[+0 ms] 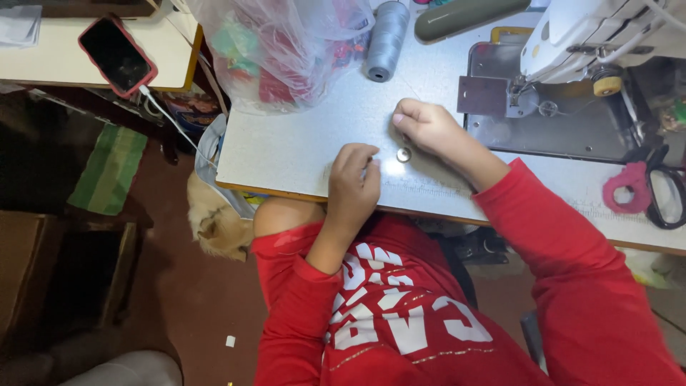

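My left hand (354,182) rests on the grey bench (300,143), fingers curled and pinched together; what they pinch I cannot tell. My right hand (425,129) sits at its 2 o'clock, loosely fisted, thumb and forefinger pressed together. A small round metal bobbin (404,154) lies between them, just beside both. A grey thread cone (386,39) lies at 12 o'clock, a plastic bag (279,50) at 11, and the sewing machine (600,36) and pink-handled scissors (647,189) toward 3.
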